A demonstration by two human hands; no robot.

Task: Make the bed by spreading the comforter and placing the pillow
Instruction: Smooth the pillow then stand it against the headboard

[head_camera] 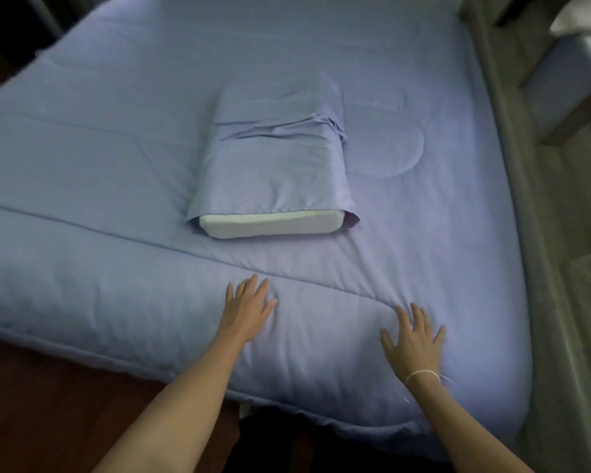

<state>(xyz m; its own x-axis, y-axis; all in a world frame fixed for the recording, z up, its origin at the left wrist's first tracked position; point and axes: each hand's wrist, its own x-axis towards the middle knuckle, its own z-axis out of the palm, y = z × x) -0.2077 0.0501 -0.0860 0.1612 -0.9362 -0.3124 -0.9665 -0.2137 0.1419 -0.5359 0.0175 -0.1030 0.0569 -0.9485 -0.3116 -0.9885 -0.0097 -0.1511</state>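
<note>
A lavender comforter (116, 148) lies spread flat over the whole bed. On its middle rests a pillow (273, 172) in a matching lavender case, its white foam end showing at the open near side. My left hand (248, 310) lies palm down on the comforter near the bed's front edge, fingers spread. My right hand (413, 339) presses flat on the comforter further right, fingers apart, a thin band on its wrist. Neither hand holds anything, and both are well short of the pillow.
Dark wooden floor (31, 404) shows at the lower left, beside the bed's near edge. A grey bed frame or wall edge (526, 199) runs along the right side. Another piece of furniture with light bedding (567, 70) stands at the upper right.
</note>
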